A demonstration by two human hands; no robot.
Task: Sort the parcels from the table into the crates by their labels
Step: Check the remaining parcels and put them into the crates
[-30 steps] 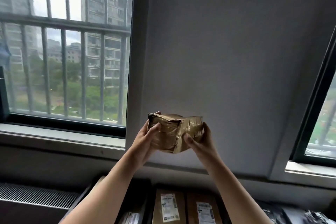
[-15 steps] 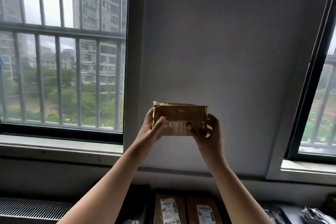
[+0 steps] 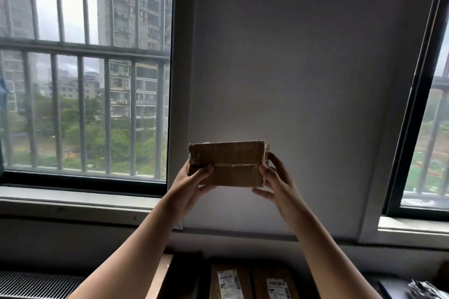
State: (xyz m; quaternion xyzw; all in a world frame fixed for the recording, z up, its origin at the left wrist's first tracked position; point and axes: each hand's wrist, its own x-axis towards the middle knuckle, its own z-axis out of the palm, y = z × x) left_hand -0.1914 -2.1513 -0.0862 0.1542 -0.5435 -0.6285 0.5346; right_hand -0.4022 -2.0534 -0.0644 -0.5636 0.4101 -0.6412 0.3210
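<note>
parcel (image 3: 227,164): raised mid-frame, plain taped face showing, no label
left hand (image 3: 192,181): grips left end
right hand (image 3: 277,182): fingers curled round right end
risk: label unseen, wrong crate

Head-worn camera looks forward at the nearby wall (image 3: 303,68)

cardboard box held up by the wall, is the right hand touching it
Touching. The head view shows the right hand with its thumb on the front of the cardboard box at its right edge, fingers curled behind that end.
</note>
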